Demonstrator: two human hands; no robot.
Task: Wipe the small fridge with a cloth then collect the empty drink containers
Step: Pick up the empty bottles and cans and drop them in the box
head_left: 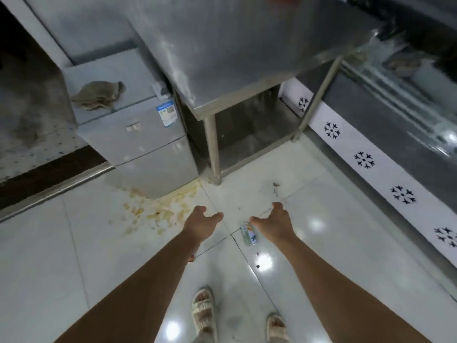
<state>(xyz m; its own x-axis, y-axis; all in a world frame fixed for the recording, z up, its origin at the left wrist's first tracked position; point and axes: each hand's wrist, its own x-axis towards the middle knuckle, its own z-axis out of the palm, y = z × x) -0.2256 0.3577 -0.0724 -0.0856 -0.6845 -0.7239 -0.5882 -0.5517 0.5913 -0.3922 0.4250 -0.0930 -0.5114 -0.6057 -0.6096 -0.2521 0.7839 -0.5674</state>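
Where tiles meet, can (249, 234) lying lengthwise

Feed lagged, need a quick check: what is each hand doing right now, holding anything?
Left hand: open, fingers relaxed, holding nothing.
Right hand: open, empty, above the drink can lying on the floor.

Glossy white tile floor (346, 268) — steel table (235, 45)

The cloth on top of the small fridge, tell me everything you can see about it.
The crumpled grey-brown cloth lies in a loose, flattened heap with folded layers and one corner sticking up at its right end. It looks like soft, worn fabric. It rests on the flat top of the small grey fridge, toward the left side. Neither of the hands touches it.
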